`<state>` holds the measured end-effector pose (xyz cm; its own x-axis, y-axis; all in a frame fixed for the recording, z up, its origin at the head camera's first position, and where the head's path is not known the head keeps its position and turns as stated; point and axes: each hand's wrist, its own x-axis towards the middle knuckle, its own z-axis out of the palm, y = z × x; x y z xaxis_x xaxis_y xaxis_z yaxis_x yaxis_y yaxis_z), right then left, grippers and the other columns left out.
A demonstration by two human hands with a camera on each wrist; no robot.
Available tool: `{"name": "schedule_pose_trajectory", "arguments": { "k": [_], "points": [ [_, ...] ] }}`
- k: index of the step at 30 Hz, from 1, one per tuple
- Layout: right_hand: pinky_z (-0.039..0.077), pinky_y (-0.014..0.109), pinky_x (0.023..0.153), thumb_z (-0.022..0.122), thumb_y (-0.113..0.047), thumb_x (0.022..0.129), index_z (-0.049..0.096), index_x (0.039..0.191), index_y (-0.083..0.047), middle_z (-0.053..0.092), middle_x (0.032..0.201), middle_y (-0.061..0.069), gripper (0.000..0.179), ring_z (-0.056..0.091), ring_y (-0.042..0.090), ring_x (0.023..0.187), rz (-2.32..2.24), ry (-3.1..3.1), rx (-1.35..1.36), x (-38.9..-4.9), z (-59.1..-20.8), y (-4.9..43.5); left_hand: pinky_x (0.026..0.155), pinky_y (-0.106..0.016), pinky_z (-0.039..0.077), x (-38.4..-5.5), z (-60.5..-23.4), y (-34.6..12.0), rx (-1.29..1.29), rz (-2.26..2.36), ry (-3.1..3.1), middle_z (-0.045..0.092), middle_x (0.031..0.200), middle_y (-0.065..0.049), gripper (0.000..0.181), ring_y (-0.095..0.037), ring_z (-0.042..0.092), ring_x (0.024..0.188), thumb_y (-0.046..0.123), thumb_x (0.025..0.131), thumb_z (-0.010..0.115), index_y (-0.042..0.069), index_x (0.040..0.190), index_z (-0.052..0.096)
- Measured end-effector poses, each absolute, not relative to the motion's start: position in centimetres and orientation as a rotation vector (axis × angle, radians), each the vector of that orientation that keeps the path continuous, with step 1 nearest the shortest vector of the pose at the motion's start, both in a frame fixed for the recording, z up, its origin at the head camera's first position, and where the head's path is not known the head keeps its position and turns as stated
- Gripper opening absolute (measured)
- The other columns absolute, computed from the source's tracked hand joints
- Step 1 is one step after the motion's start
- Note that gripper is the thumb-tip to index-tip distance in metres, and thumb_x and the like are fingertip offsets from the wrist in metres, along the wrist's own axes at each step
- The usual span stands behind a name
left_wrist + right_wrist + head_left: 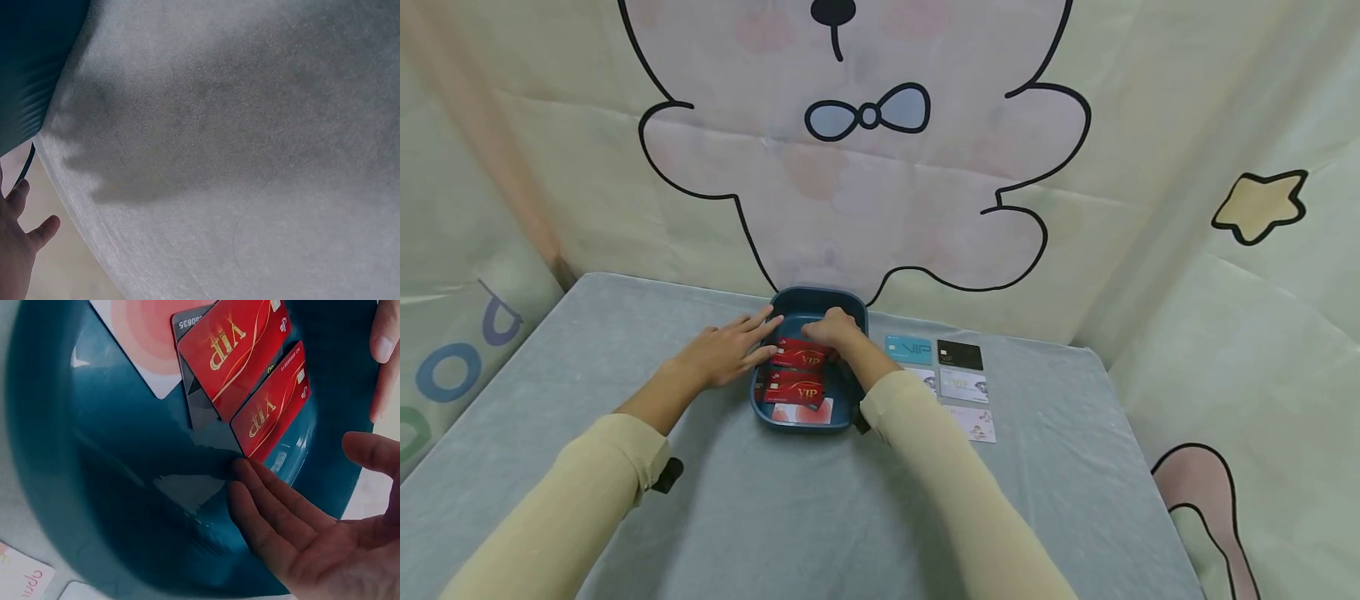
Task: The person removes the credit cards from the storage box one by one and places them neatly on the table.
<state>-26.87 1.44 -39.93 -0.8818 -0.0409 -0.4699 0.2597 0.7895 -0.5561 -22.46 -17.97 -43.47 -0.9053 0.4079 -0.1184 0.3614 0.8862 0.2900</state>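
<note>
A dark blue plastic bin (842,408) stands at the far side of the table with several cards in it. My right hand (835,331) reaches inside; in the right wrist view its fingertips (240,469) are at the corner of a red VIP card (272,406), thumb held apart. A second red VIP card (234,353) overlaps a grey card (195,406), beside a white card with pink rings (150,347). My left hand (724,352) is at the bin's left rim, fingers spread, a few reaching over the edge near the red cards.
Right of the bin, other cards lie in rows on the grey cloth (760,517): a blue VIP card (910,349), a black card (960,355), a white card (964,385) and a pink-patterned card (976,423). My right forearm partly covers them. A printed curtain (880,217) hangs behind.
</note>
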Motion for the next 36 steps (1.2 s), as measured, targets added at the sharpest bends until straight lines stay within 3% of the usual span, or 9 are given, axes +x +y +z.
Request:
{"name": "schedule_pose_trajectory", "arguments": {
  "k": [6, 17, 36],
  "points": [
    [0.057, 0.047, 0.084, 0.066, -0.035, 0.094, 0.057, 0.125, 0.004, 0.068, 0.107, 0.024, 0.051, 0.07, 0.036, 0.095, -0.954, 2.446, 0.245, -27.1, -39.9, 1.3, 0.103, -0.074, 0.028, -22.4, -43.5, -18.1, 0.596, 0.387, 2.879, 0.014, 0.166, -0.015, 0.063, -0.046, 0.028, 0.144, 0.042, 0.106, 0.041, 0.014, 0.16, 0.022],
    [0.056, 0.048, 0.089, 0.064, -0.034, 0.095, 0.048, 0.141, -0.001, 0.067, 0.115, 0.025, 0.058, 0.067, 0.037, 0.106, -1.182, 2.16, 0.496, -28.3, -39.9, 1.9, 0.104, -0.074, 0.027, -22.5, -43.5, -18.1, 0.591, 0.385, 2.885, 0.015, 0.165, -0.015, 0.065, -0.047, 0.028, 0.144, 0.044, 0.106, 0.042, 0.014, 0.159, 0.023],
    [0.056, 0.044, 0.089, 0.064, -0.035, 0.096, 0.049, 0.141, -0.003, 0.061, 0.115, 0.019, 0.057, 0.063, 0.031, 0.105, -1.223, 2.078, 0.595, -28.5, -40.9, 1.8, 0.104, -0.074, 0.027, -22.4, -43.5, -18.1, 0.598, 0.392, 2.886, 0.014, 0.166, -0.014, 0.063, -0.046, 0.027, 0.144, 0.043, 0.106, 0.041, 0.015, 0.16, 0.023]
  ]
}}
